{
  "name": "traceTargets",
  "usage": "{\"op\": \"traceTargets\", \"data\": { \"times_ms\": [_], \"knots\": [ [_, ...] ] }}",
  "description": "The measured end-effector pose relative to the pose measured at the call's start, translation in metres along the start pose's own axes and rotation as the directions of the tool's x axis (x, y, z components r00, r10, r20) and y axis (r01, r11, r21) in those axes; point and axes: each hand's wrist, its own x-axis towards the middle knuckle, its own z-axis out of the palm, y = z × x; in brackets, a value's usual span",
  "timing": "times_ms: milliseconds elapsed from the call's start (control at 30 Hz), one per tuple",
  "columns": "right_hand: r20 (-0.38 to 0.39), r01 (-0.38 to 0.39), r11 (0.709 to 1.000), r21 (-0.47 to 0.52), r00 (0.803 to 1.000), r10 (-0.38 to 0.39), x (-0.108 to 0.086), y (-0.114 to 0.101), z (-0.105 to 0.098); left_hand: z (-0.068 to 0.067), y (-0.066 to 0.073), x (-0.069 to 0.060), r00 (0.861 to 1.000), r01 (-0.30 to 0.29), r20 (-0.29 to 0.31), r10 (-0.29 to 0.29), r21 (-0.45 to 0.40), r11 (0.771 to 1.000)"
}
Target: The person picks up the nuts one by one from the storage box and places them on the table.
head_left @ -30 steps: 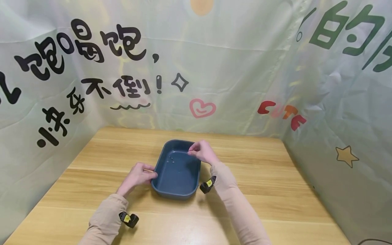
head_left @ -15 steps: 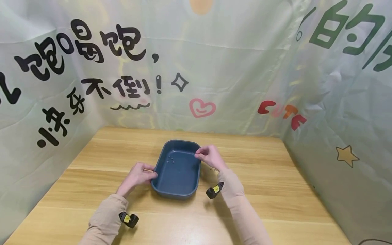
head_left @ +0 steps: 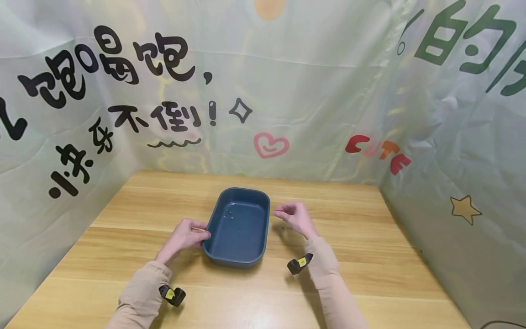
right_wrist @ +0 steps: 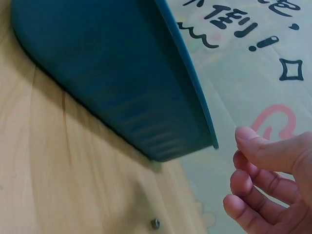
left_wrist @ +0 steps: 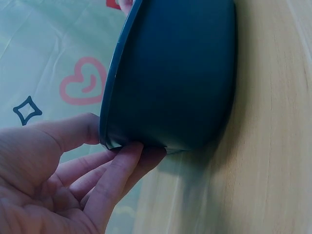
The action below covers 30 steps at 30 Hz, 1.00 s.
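A dark blue rectangular plastic tray (head_left: 240,242) with rounded corners stands on the table. My left hand (head_left: 186,236) grips its left rim; in the left wrist view the thumb is over the rim and the fingers (left_wrist: 114,183) press the outer wall. Several tiny metal pieces (head_left: 228,214) lie on the tray floor, too small to name. To the right of the tray, my right hand (head_left: 297,218) hovers above the table, thumb and fingertips slightly apart, with nothing visible between them. Below it lie several more tiny pieces (head_left: 286,228); the right wrist view shows one dark metal piece (right_wrist: 155,224).
The wooden table (head_left: 370,256) extends around the tray. Printed fabric (head_left: 312,114) hangs as walls at the back and both sides. Each wrist wears a small black camera (head_left: 300,263). A dark cable (head_left: 501,322) shows at the bottom right corner.
My right hand has moved from above the tray's far right corner to the right and nearer me, outside the rim. Tiny pieces on the table have come into view. My left hand stays put.
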Motion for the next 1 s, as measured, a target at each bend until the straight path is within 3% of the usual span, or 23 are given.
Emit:
{"op": "traceTargets", "data": {
  "times_ms": [633,867,1000],
  "knots": [
    [-0.126,0.001,1.000,0.018,0.992,0.001,-0.017,0.028,-0.008,0.001,-0.001,-0.001,1.000,-0.009,0.003,0.009,0.001,1.000],
    [-0.159,-0.043,0.998,0.049,0.986,0.050,-0.026,0.029,-0.009,0.001,-0.001,0.000,1.000,-0.011,-0.002,0.011,0.006,1.000],
    [-0.200,-0.011,0.998,0.054,0.980,0.022,-0.026,0.044,-0.008,0.001,-0.001,-0.001,1.000,-0.007,-0.004,0.007,0.008,1.000]
  ]
}}
